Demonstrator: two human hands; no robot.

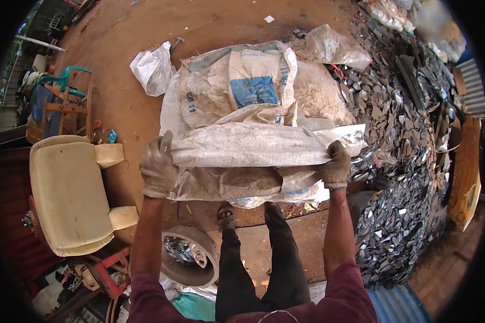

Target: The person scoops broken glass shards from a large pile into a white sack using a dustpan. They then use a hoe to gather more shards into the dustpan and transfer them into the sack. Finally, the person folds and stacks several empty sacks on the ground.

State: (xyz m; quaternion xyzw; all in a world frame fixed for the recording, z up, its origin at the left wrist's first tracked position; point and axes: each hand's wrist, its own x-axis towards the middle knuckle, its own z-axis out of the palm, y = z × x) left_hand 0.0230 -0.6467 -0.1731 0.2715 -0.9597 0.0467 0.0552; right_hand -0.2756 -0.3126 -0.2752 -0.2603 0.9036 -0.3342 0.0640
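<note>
A dirty white woven sack (248, 144) is stretched crosswise in front of me, with a long folded band along it. My left hand (159, 169), in a brown work glove, grips its left end. At its right end my right hand (336, 164), gloved too, is closed around the edge. Some fingertips are hidden by the cloth. Behind and under it lie more flattened woven sacks (210, 89), one with a blue printed patch (254, 90). Below the band, a brown-stained part of the cloth hangs toward my feet.
Broken dark shards (399, 215) are heaped along the right. A round tub (199, 274) holding shiny scraps stands by my left leg. At left is a beige armchair (67, 194). A small white bag (152, 70) and a clear plastic bag (337, 47) lie beyond the sacks.
</note>
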